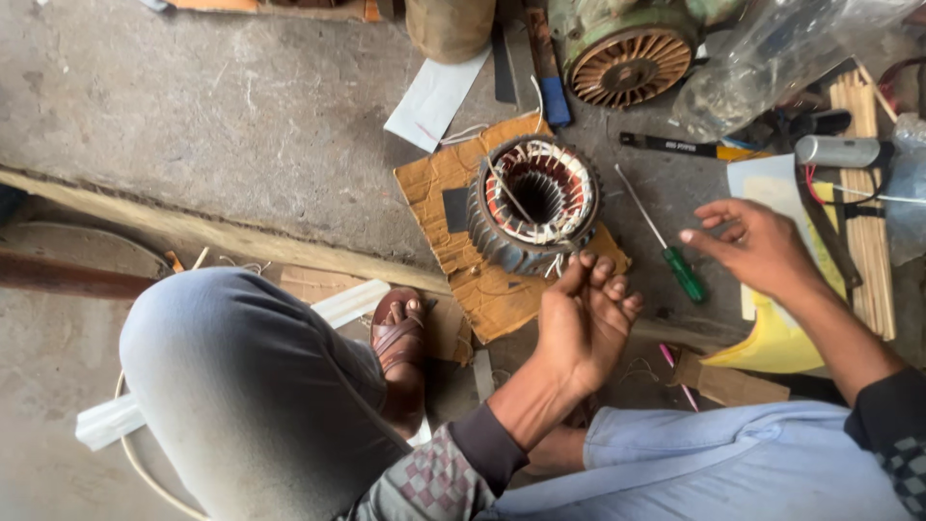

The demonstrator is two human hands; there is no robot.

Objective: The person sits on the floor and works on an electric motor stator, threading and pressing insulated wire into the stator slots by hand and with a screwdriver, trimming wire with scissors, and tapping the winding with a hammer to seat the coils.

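A motor stator with copper windings and white insulation stands on a piece of cardboard on the concrete floor. My left hand is just in front of it, fingers bunched together, with the fingertips at the thin wire ends sticking out of the stator's lower edge. I cannot tell whether a wire is pinched between them. My right hand hovers to the right with its fingers spread and holds nothing. It is above a white sheet and next to a green-handled screwdriver.
A second motor part with a finned fan cover lies at the back, beside a clear plastic bag. Wooden sticks, a grey cylinder, a yellow sheet and a black-handled tool are at the right. My knee and sandalled foot are at the left.
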